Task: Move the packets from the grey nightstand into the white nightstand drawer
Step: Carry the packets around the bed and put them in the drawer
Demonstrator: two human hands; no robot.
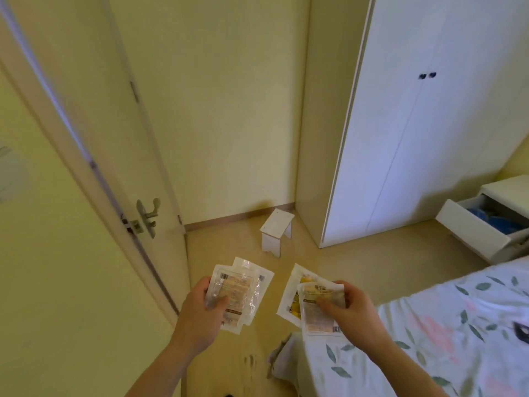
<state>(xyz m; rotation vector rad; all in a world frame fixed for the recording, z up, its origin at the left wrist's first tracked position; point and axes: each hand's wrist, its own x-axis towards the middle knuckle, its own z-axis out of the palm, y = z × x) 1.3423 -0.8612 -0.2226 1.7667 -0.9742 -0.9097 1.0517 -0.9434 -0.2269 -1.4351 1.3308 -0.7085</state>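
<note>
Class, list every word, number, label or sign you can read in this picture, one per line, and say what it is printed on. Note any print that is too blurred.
Nothing can be read for certain.
Left packets: brown label and barcodes, print too blurred.
Right packets: dark heading, small print and a barcode, too blurred.
Wardrobe, door, open drawer: no text.

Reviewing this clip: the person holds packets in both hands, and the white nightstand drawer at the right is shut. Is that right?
Not quite. The head view shows the white nightstand drawer pulled open, with something blue inside. The rest holds: the left hand grips packets, and the right hand grips more packets.
</note>
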